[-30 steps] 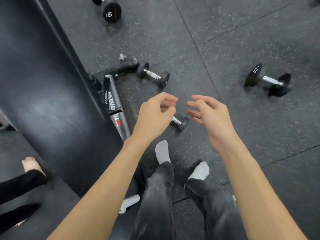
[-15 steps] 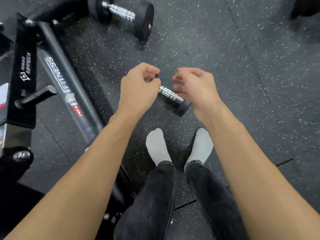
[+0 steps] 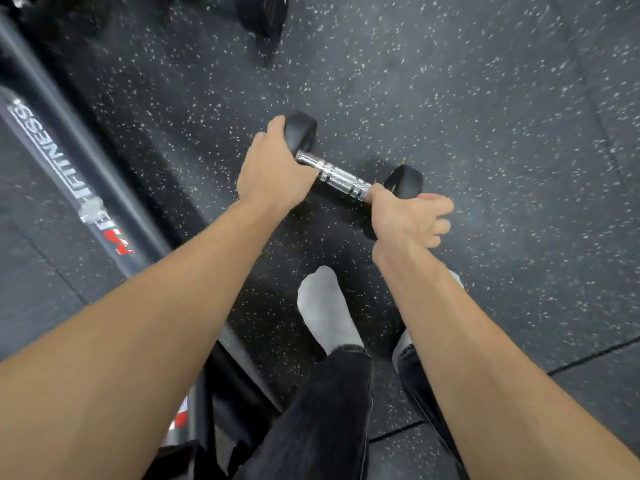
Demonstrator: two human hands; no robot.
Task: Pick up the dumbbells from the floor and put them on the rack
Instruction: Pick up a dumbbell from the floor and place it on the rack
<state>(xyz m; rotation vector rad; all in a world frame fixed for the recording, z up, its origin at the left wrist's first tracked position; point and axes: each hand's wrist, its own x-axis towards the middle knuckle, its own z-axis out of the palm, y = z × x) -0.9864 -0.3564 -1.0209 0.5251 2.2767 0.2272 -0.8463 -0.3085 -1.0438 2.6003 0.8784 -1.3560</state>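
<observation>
Both hands grip the black-headed, chrome-handled dumbbell point(image 3: 346, 180): left hand point(image 3: 273, 174) curls round one end, right hand point(image 3: 405, 216) the other; such end-grips risk slipping.

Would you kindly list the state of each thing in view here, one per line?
Dumbbell: lying on the floor, gripped at both ends of its chrome handle.
Left hand: curled over the handle beside the far head.
Right hand: curled round the handle by the near head.
Second dumbbell: on the floor at the top edge, untouched, mostly out of view.
Machine frame: standing on the floor, left of the hands.
</observation>
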